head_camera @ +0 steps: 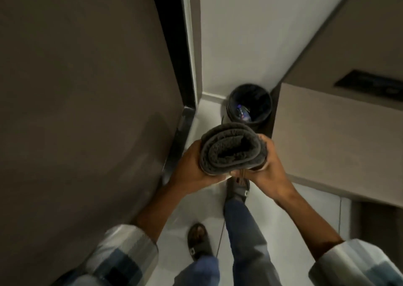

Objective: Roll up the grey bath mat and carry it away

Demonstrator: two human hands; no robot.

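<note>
The grey bath mat point(232, 149) is rolled into a thick bundle and held in the air in front of me, its spiral end facing the camera. My left hand point(190, 165) clasps its left side and my right hand point(267, 165) clasps its right side, fingertips meeting beneath the roll. Both forearms reach up from checked sleeves at the bottom of the view. Below the roll I see my legs in blue jeans and sandals on the pale floor.
A dark round waste bin point(249, 104) stands on the floor just beyond the mat, in the corner. A large brown door or panel point(87, 111) fills the left. A beige cabinet point(335, 137) juts in from the right, leaving a narrow floor strip point(209, 115).
</note>
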